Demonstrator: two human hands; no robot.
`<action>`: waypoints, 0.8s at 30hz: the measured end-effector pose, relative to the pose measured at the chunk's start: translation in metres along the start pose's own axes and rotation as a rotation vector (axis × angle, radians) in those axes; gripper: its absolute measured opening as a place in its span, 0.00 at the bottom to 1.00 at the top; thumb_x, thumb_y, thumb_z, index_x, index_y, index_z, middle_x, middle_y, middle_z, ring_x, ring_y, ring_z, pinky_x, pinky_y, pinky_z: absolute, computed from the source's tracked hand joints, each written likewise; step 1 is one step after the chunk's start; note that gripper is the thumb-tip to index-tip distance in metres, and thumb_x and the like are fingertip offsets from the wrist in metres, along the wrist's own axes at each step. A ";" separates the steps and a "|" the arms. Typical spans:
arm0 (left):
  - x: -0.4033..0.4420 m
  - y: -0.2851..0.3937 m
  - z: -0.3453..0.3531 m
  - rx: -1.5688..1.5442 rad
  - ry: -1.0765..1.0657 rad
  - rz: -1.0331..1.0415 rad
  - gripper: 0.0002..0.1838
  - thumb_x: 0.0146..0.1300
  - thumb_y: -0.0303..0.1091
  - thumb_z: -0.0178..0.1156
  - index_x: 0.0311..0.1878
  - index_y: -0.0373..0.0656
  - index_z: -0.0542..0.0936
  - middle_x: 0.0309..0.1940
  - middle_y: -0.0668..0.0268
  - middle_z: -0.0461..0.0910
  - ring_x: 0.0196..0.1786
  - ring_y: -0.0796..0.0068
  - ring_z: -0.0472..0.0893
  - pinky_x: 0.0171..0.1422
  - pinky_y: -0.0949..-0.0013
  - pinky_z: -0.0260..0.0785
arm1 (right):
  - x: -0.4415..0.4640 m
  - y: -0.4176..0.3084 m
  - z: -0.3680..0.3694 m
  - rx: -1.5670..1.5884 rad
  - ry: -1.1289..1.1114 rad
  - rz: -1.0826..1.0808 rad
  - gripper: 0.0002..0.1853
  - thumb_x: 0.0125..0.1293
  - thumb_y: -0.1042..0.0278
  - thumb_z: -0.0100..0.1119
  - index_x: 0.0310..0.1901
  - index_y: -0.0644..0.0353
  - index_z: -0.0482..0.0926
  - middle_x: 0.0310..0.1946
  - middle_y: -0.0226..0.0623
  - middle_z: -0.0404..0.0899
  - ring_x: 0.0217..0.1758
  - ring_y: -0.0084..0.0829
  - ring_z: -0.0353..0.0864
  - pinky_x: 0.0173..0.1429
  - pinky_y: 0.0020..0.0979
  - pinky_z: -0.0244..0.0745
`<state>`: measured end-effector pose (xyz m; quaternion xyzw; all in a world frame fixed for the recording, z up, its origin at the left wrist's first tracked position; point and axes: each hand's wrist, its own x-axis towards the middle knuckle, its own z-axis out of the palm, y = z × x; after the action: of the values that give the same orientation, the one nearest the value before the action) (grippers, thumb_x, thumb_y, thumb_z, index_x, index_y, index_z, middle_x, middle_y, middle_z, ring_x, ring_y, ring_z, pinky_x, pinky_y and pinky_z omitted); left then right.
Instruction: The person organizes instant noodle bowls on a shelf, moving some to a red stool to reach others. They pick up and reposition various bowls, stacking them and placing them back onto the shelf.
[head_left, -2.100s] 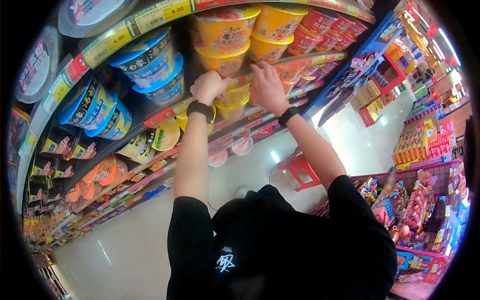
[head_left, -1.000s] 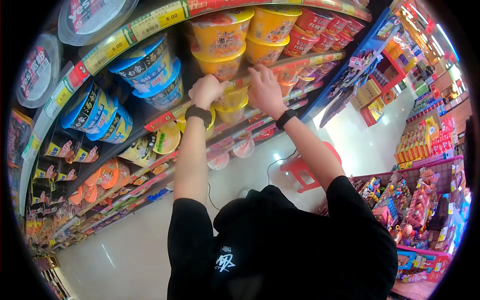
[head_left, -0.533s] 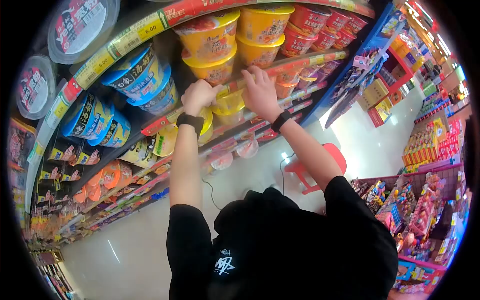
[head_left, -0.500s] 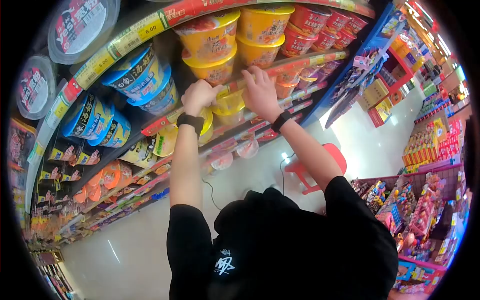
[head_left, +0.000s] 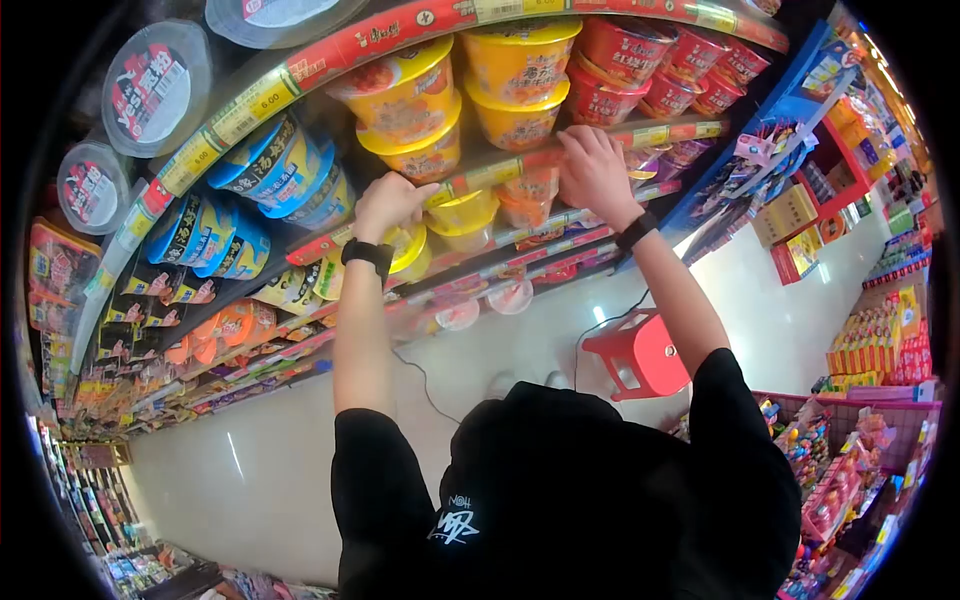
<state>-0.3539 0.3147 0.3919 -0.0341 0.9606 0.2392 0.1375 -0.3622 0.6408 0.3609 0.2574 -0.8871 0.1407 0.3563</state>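
Observation:
My left hand (head_left: 392, 205) is at the shelf's price strip (head_left: 500, 172), its fingers curled and the thumb along the strip, below a stack of yellow noodle tubs (head_left: 405, 105). My right hand (head_left: 598, 178) rests with its fingertips over the same strip further right, fingers bent over the edge, below the red noodle tubs (head_left: 605, 95). Another yellow stack (head_left: 517, 85) stands between them, above the strip. Whether either hand pinches anything at the strip cannot be made out. A yellow-lidded tub (head_left: 463, 215) sits on the shelf below.
Blue noodle tubs (head_left: 270, 170) stand to the left, with round clear-lidded bowls (head_left: 155, 88) on the shelf above. A red stool (head_left: 645, 355) and a cable are on the floor. A blue rack (head_left: 770, 150) bounds the right shelf end; pink baskets (head_left: 850, 470) hold goods at lower right.
My right hand has slid right along the strip, away from my left hand, which has shifted slightly left and down. The view has turned, and more of the stool shows.

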 end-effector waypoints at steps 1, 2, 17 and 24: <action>0.000 0.000 0.001 0.002 0.009 -0.002 0.28 0.58 0.61 0.60 0.15 0.46 0.82 0.14 0.69 0.80 0.22 0.72 0.82 0.38 0.68 0.75 | 0.001 0.004 -0.001 -0.014 -0.035 -0.035 0.20 0.54 0.70 0.61 0.51 0.60 0.76 0.50 0.36 0.73 0.57 0.42 0.71 0.58 0.41 0.69; -0.001 0.000 0.003 0.003 0.017 -0.005 0.28 0.58 0.61 0.60 0.15 0.46 0.82 0.14 0.69 0.80 0.22 0.72 0.82 0.38 0.68 0.75 | 0.002 0.007 -0.001 -0.010 -0.045 -0.038 0.19 0.53 0.70 0.62 0.49 0.60 0.76 0.48 0.36 0.73 0.55 0.42 0.71 0.57 0.41 0.69; -0.008 0.007 0.009 0.013 0.137 0.007 0.30 0.58 0.59 0.64 0.13 0.41 0.81 0.10 0.66 0.76 0.14 0.74 0.77 0.24 0.70 0.69 | 0.006 0.020 0.011 0.137 -0.006 0.024 0.16 0.48 0.72 0.68 0.40 0.57 0.74 0.39 0.38 0.70 0.47 0.43 0.71 0.48 0.40 0.73; -0.012 0.015 0.006 0.018 0.118 0.009 0.31 0.60 0.58 0.62 0.13 0.40 0.80 0.09 0.66 0.75 0.13 0.74 0.75 0.23 0.69 0.68 | 0.012 0.025 0.019 0.100 0.004 0.035 0.18 0.46 0.72 0.70 0.39 0.57 0.74 0.40 0.39 0.70 0.48 0.43 0.71 0.47 0.40 0.74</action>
<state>-0.3428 0.3312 0.3969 -0.0424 0.9693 0.2288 0.0797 -0.3943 0.6494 0.3539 0.2590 -0.8826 0.1919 0.3423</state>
